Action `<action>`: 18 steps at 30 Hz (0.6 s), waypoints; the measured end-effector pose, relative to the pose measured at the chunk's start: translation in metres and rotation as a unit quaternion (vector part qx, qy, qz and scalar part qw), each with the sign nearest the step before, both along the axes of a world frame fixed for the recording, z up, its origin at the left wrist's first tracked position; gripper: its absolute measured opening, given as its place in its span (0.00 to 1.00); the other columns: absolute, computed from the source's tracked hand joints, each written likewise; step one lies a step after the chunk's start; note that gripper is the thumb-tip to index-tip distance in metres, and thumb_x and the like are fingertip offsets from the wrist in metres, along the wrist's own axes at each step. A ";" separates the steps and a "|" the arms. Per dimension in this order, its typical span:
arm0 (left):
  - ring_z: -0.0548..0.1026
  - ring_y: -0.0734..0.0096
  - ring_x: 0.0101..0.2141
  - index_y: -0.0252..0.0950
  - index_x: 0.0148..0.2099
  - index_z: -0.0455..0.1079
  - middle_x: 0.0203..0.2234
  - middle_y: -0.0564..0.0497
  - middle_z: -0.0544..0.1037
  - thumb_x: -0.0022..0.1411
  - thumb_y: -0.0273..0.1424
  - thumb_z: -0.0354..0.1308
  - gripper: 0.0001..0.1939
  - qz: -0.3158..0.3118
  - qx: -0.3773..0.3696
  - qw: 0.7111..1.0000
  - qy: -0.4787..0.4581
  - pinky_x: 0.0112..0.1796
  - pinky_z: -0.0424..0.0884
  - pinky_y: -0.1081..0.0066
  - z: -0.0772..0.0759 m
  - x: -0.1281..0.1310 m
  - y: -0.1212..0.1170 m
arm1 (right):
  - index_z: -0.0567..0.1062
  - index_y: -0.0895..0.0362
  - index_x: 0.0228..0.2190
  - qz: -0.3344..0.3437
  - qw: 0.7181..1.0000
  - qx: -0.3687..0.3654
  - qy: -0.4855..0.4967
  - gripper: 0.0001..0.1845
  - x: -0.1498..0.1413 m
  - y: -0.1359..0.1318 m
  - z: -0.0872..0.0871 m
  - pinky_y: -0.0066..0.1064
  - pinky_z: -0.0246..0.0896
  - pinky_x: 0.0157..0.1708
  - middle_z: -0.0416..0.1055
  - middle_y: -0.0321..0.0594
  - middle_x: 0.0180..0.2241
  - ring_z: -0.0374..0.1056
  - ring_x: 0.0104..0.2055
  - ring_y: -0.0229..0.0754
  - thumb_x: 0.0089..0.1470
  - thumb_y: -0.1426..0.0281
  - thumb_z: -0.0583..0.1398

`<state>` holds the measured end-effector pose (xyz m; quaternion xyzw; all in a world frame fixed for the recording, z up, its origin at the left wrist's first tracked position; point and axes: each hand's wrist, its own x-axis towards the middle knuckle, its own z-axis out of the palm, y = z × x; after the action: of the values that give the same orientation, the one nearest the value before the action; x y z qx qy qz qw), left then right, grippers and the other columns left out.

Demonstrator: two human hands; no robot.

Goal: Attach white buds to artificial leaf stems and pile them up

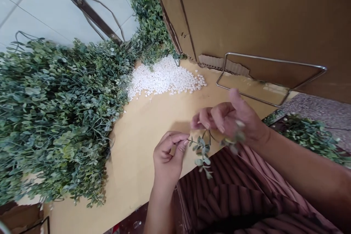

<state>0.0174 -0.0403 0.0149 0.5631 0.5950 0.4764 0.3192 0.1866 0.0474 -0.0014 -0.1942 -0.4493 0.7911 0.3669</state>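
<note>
My left hand [170, 153] pinches the stem end of a small artificial leaf sprig [202, 153] between thumb and fingers. Grey-green leaves hang down from that stem, over the front edge of the board and my lap. Just right of it, my right hand [230, 117] is raised with its thumb and fingers apart, palm partly toward me. A thin dark stem loops below its fingers to a second leafy tip, which is blurred by motion. Beyond both hands lies a heap of small white beads [164, 76] on the tan board [137, 142].
A large pile of artificial greenery [60, 117] covers the left side, and more stands behind the beads. A cardboard box [260, 14] rises at the back right, with a bent metal wire frame [255, 98] before it. Further foliage [309, 135] lies at right, below board level.
</note>
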 end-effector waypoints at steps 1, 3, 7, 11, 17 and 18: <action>0.72 0.74 0.29 0.39 0.33 0.76 0.26 0.51 0.75 0.52 0.25 0.61 0.06 -0.007 -0.001 1.000 -0.014 0.30 0.69 0.75 0.001 -0.002 0.002 | 0.66 0.57 0.11 0.018 1.000 -0.024 0.008 0.36 0.001 0.001 0.001 0.37 0.66 0.36 0.67 0.40 0.22 0.69 0.36 0.43 0.49 0.40 0.46; 0.71 0.74 0.28 0.39 0.33 0.76 0.26 0.51 0.74 0.52 0.25 0.61 0.05 -0.021 0.005 0.999 -0.026 0.30 0.68 0.75 0.004 -0.003 0.008 | 0.68 0.57 0.15 0.040 0.998 -0.057 -0.015 0.29 -0.004 0.002 0.000 0.35 0.66 0.32 0.67 0.38 0.22 0.69 0.30 0.40 0.47 0.45 0.55; 0.71 0.75 0.28 0.38 0.33 0.76 0.27 0.51 0.73 0.53 0.26 0.60 0.05 -0.021 0.022 0.999 -0.032 0.30 0.68 0.76 0.010 0.001 0.021 | 0.71 0.59 0.27 -0.009 0.995 -0.012 -0.097 0.14 -0.021 -0.002 -0.003 0.26 0.63 0.29 0.67 0.32 0.23 0.64 0.25 0.32 0.41 0.63 0.66; 0.70 0.76 0.27 0.38 0.33 0.75 0.26 0.52 0.73 0.52 0.26 0.61 0.05 -0.003 0.032 0.999 -0.042 0.29 0.67 0.77 0.012 0.003 0.034 | 0.70 0.60 0.31 -0.030 0.990 0.088 -0.109 0.09 -0.027 -0.010 -0.004 0.26 0.60 0.31 0.66 0.33 0.27 0.63 0.29 0.32 0.46 0.68 0.61; 0.70 0.76 0.26 0.37 0.32 0.76 0.25 0.51 0.73 0.49 0.28 0.63 0.04 -0.018 0.015 0.999 -0.039 0.28 0.67 0.76 0.012 0.001 0.045 | 0.66 0.58 0.25 -0.049 0.969 0.168 -0.172 0.10 -0.024 -0.011 -0.005 0.25 0.52 0.23 0.56 0.31 0.21 0.54 0.24 0.32 0.52 0.65 0.53; 0.70 0.76 0.26 0.37 0.32 0.76 0.25 0.51 0.73 0.49 0.28 0.63 0.05 -0.025 0.008 0.999 -0.040 0.28 0.67 0.76 0.013 0.000 0.047 | 0.66 0.57 0.25 -0.067 0.968 0.169 -0.172 0.10 -0.024 -0.010 -0.006 0.25 0.52 0.23 0.56 0.31 0.22 0.53 0.24 0.32 0.53 0.65 0.53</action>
<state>0.0178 0.0068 0.0275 0.5605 0.5636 0.4955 0.3502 0.1625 0.0370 -0.0073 -0.2917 -0.6190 0.6321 0.3637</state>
